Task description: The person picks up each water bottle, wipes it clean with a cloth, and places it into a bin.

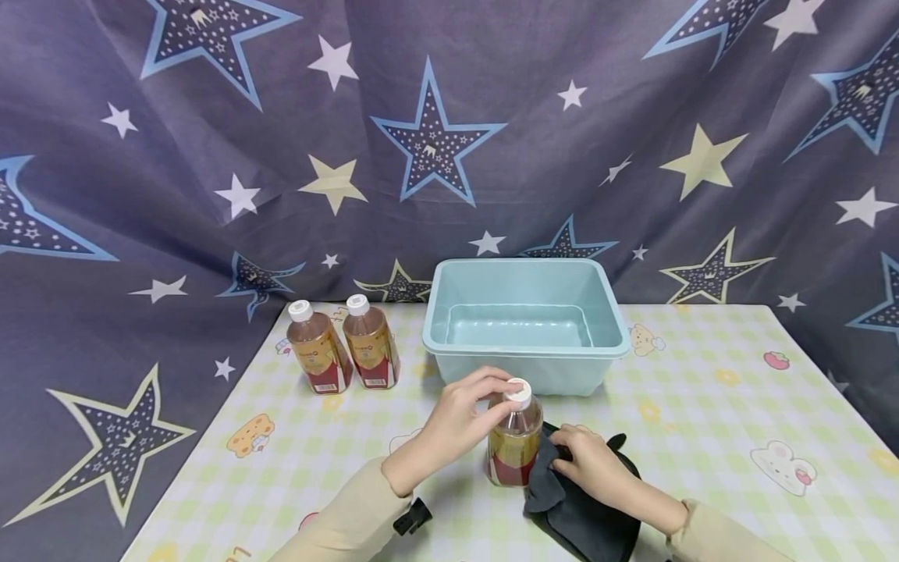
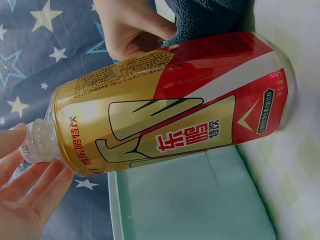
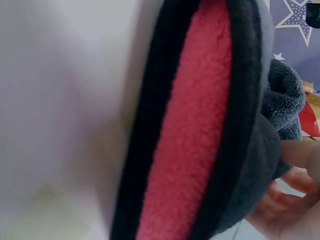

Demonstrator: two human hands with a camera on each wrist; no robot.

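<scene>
A drink bottle (image 1: 511, 457) with a white cap and a gold and red label stands upright on the table, in front of the blue bin. My left hand (image 1: 453, 417) holds it at the cap; in the left wrist view the fingers and thumb of that hand (image 2: 35, 192) are around the cap and neck. My right hand (image 1: 597, 468) pinches a dark grey cloth (image 1: 590, 519) against the bottle's right side. The cloth (image 3: 240, 165) shows a pink fuzzy inner face in the right wrist view. Part of it spreads on the table under the right hand.
A light blue plastic bin (image 1: 527, 367) stands behind the bottle; nothing shows inside it. Two similar bottles, a left one (image 1: 319, 355) and a right one (image 1: 372, 347), stand upright at the back left. A checked cloth (image 1: 702, 437) covers the table, and a starry curtain (image 1: 281, 140) hangs behind.
</scene>
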